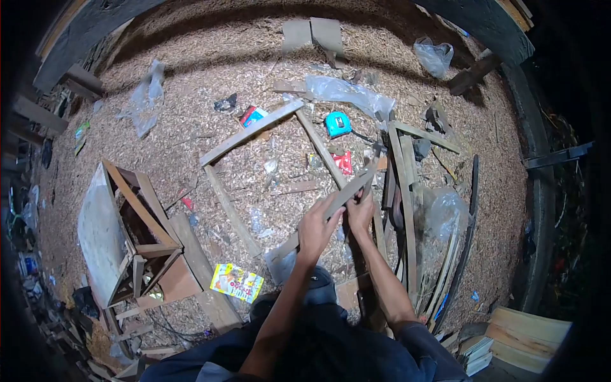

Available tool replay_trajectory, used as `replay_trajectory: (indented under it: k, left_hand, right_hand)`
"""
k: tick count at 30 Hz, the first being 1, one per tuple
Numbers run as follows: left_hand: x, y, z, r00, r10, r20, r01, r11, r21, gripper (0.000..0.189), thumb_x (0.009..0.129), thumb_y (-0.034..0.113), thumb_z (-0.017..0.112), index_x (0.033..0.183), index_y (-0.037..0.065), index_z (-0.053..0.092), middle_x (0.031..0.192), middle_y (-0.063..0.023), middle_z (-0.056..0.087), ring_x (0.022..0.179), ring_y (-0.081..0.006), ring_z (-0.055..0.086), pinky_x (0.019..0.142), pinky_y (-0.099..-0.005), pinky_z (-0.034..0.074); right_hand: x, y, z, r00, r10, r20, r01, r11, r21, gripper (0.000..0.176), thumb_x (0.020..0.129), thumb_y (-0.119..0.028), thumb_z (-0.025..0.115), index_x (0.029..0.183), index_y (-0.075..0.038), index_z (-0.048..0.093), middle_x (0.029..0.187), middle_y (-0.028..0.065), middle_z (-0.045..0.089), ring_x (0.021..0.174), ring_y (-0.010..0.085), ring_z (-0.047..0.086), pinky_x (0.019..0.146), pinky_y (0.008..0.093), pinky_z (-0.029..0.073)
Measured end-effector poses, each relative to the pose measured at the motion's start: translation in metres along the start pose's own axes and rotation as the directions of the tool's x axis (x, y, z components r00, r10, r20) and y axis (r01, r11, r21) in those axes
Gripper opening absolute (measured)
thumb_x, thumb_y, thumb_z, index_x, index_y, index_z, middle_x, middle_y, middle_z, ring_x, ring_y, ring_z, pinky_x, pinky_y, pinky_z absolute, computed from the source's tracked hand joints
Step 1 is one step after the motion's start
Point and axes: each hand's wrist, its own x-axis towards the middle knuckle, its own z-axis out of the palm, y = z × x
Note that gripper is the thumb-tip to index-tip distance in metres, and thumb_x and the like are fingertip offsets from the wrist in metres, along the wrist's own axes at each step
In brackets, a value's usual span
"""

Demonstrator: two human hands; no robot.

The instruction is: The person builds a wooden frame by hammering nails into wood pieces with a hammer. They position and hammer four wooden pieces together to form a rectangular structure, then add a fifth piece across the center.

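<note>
My left hand (312,230) is closed around a wooden strip (351,187), which slants up to the right. Beside it, my right hand (361,212) is closed near the strip; a slim dark object sticks up past its fingers, and its kind is not clear. Ahead on the ground, wooden strips form an open frame: a top strip (252,132), a right strip (320,148) and a left strip (231,211). The right strip's near end passes behind the held strip and my hands. A turquoise tape measure (338,124) lies just right of the frame.
Wood shavings cover the ground. Long wooden strips (402,191) lie at my right, and a wooden box-like frame (143,235) stands at my left. A yellow wrapper (236,282) is near my feet. Plastic sheeting (351,94) and a wooden post (474,73) are farther off.
</note>
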Motion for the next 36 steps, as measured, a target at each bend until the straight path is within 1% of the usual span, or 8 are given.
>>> replay_trajectory:
  k: [3, 11, 16, 20, 22, 27, 32, 36]
  left_hand:
    - [-0.013, -0.009, -0.016, 0.976, -0.218, 0.004, 0.218, 0.976, 0.025, 0.043, 0.087, 0.030, 0.068, 0.124, 0.008, 0.062, 0.100, -0.0176, 0.066, 0.088, -0.0361, 0.065, 0.075, -0.0405, 0.051]
    - [-0.023, -0.058, -0.035, 0.959, -0.267, -0.091, 0.282, 0.907, 0.313, 0.041, 0.087, 0.031, 0.067, 0.123, 0.010, 0.064, 0.099, -0.0154, 0.064, 0.091, -0.0349, 0.063, 0.079, -0.0425, 0.049]
    - [-0.041, -0.092, -0.042, 0.969, -0.194, -0.155, 0.236, 0.914, 0.329, 0.038, 0.087, 0.026, 0.068, 0.120, 0.007, 0.064, 0.095, -0.0181, 0.063, 0.088, -0.0369, 0.061, 0.078, -0.0432, 0.048]
    - [-0.047, -0.095, -0.040, 0.956, -0.231, -0.181, 0.282, 0.891, 0.356, 0.036, 0.087, 0.026, 0.066, 0.118, 0.007, 0.064, 0.096, -0.0186, 0.062, 0.089, -0.0372, 0.061, 0.078, -0.0438, 0.049]
    - [-0.041, -0.096, -0.036, 0.955, -0.228, -0.190, 0.285, 0.884, 0.371, 0.036, 0.088, 0.025, 0.066, 0.119, 0.007, 0.064, 0.096, -0.0185, 0.062, 0.088, -0.0374, 0.061, 0.077, -0.0441, 0.049]
    - [-0.031, -0.092, -0.023, 0.962, -0.166, -0.218, 0.256, 0.828, 0.498, 0.034, 0.086, 0.025, 0.065, 0.115, 0.008, 0.064, 0.103, -0.0167, 0.060, 0.094, -0.0370, 0.057, 0.083, -0.0439, 0.046]
    - [-0.024, -0.080, -0.014, 0.948, 0.005, -0.319, 0.198, 0.775, 0.601, 0.030, 0.086, 0.027, 0.063, 0.109, 0.007, 0.065, 0.103, -0.0145, 0.060, 0.095, -0.0345, 0.055, 0.087, -0.0423, 0.041]
    - [-0.008, -0.094, -0.009, 0.939, -0.062, -0.338, 0.226, 0.852, 0.473, 0.025, 0.087, 0.027, 0.061, 0.103, 0.008, 0.065, 0.096, -0.0113, 0.062, 0.094, -0.0308, 0.057, 0.083, -0.0425, 0.043]
  right_hand:
    - [0.031, -0.005, 0.018, 0.999, -0.049, 0.013, 0.049, 0.998, -0.031, 0.046, 0.075, 0.001, 0.072, 0.116, 0.007, 0.052, 0.094, 0.0171, 0.068, 0.078, 0.0225, 0.068, 0.067, 0.0330, 0.055]
    - [0.098, -0.035, 0.089, 0.951, -0.044, 0.307, 0.056, 0.998, -0.031, 0.050, 0.066, -0.021, 0.086, 0.097, 0.002, 0.055, 0.093, 0.0175, 0.066, 0.082, 0.0327, 0.065, 0.077, 0.0411, 0.051]
    - [0.084, -0.030, 0.063, 0.901, -0.381, 0.208, 0.415, 0.896, -0.156, 0.038, 0.089, -0.031, 0.066, 0.103, 0.004, 0.058, 0.091, 0.0224, 0.062, 0.084, 0.0410, 0.060, 0.075, 0.0471, 0.045]
    - [0.021, -0.038, 0.005, 0.937, -0.003, 0.350, 0.006, 1.000, -0.007, 0.036, 0.096, -0.035, 0.058, 0.095, 0.001, 0.060, 0.066, 0.0142, 0.054, 0.061, 0.0204, 0.052, 0.059, 0.0385, 0.043]
    - [-0.010, -0.022, -0.013, 0.939, -0.056, 0.339, 0.061, 0.998, -0.005, 0.037, 0.097, -0.035, 0.056, 0.093, 0.001, 0.060, 0.061, 0.0102, 0.048, 0.059, 0.0138, 0.044, 0.055, 0.0357, 0.040]
    - [-0.060, -0.023, -0.039, 0.929, 0.081, 0.362, -0.062, 0.996, -0.064, 0.034, 0.095, -0.033, 0.058, 0.099, 0.000, 0.062, 0.067, 0.0125, 0.057, 0.061, 0.0198, 0.055, 0.059, 0.0367, 0.045]
    - [-0.079, -0.034, -0.047, 0.929, -0.021, 0.370, 0.046, 0.997, -0.060, 0.039, 0.096, -0.026, 0.054, 0.126, -0.001, 0.053, 0.103, 0.0300, 0.063, 0.097, 0.0473, 0.061, 0.082, 0.0472, 0.047]
    - [-0.073, -0.055, -0.055, 0.898, -0.008, 0.441, 0.073, 0.989, -0.130, 0.037, 0.096, -0.025, 0.054, 0.126, -0.004, 0.052, 0.093, 0.0295, 0.065, 0.088, 0.0479, 0.062, 0.075, 0.0488, 0.049]
